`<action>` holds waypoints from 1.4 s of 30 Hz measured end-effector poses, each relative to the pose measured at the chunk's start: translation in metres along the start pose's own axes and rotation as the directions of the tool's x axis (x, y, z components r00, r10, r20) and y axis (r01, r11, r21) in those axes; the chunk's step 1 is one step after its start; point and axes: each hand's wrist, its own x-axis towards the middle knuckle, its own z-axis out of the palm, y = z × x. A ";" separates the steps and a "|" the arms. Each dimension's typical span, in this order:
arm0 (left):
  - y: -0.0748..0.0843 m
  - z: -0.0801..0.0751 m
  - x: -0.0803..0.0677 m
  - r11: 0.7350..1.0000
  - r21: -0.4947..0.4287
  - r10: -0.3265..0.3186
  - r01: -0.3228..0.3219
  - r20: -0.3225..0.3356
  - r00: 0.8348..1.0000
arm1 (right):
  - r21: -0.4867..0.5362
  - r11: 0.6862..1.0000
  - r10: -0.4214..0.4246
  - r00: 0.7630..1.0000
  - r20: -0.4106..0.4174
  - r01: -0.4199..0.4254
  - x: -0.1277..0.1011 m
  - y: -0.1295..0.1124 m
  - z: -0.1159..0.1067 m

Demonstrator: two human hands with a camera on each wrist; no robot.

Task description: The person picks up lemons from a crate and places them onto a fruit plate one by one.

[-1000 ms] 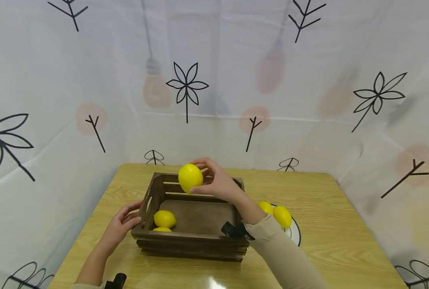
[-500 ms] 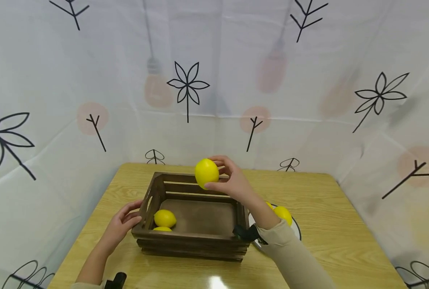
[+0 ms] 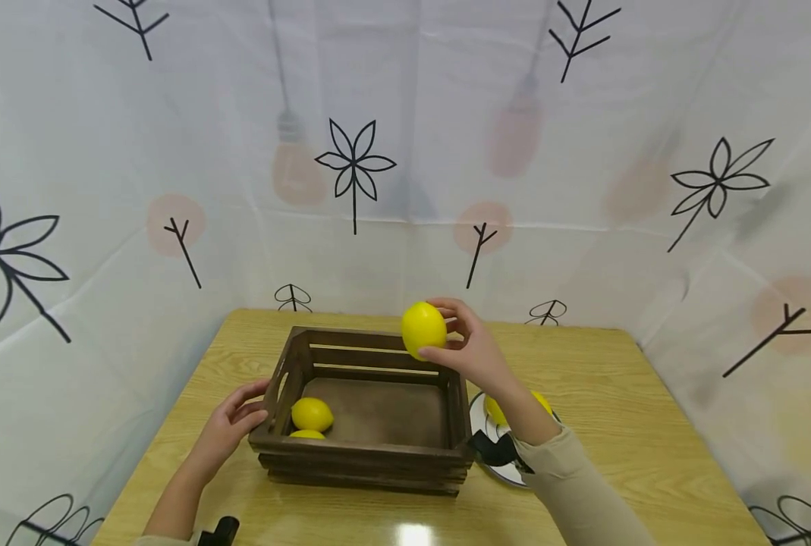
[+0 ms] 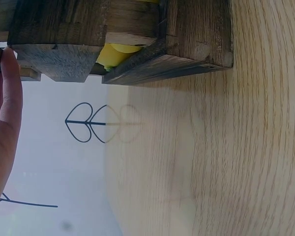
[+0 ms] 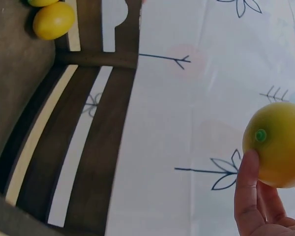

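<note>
My right hand (image 3: 469,347) holds a yellow lemon (image 3: 423,331) above the back right part of a dark wooden crate (image 3: 360,447). In the right wrist view, my thumb and fingers grip that lemon (image 5: 278,147), and its green stem end shows. Two more lemons lie in the crate's left end; the upper one (image 3: 312,414) is in full sight, the lower (image 3: 307,434) mostly behind the front wall. My left hand (image 3: 231,417) touches the crate's left side from outside. In the left wrist view, its nearly straight finger (image 4: 11,93) meets the wood.
Right of the crate stands a white plate (image 3: 507,472) with a dark rim, bearing lemons (image 3: 494,410) partly hidden by my right forearm. Everything stands on a light wooden table (image 3: 623,432). A patterned white cloth (image 3: 405,258) hangs behind and at both sides.
My right hand has moved to the right with the lemon, from over the crate's middle to near its back right corner. The left hand and the crate have stayed put.
</note>
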 end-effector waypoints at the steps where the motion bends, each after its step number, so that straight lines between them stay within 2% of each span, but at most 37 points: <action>1: 0.000 0.000 0.000 1.000 0.000 0.001 -0.001 0.000 1.000 | -0.001 1.000 0.000 1.000 -0.004 0.000 -0.001 0.001 -0.002; 14: 0.001 0.001 0.000 1.000 0.005 -0.001 0.001 -0.005 1.000 | -0.003 0.999 0.041 0.997 -0.072 -0.042 -0.021 0.009 -0.021; 21: 0.000 0.001 0.000 1.000 0.002 0.011 -0.011 0.000 1.000 | -0.062 0.995 0.070 0.993 -0.100 -0.076 -0.033 0.020 -0.032; 29: 0.001 0.001 -0.001 1.000 0.003 0.002 -0.002 0.006 1.000 | -0.069 0.992 0.096 0.989 -0.115 -0.105 -0.048 0.028 -0.041; 42: 0.000 0.001 -0.002 1.000 0.016 0.010 -0.010 -0.008 1.000 | -0.139 0.977 0.140 0.976 -0.166 -0.164 -0.063 0.044 -0.053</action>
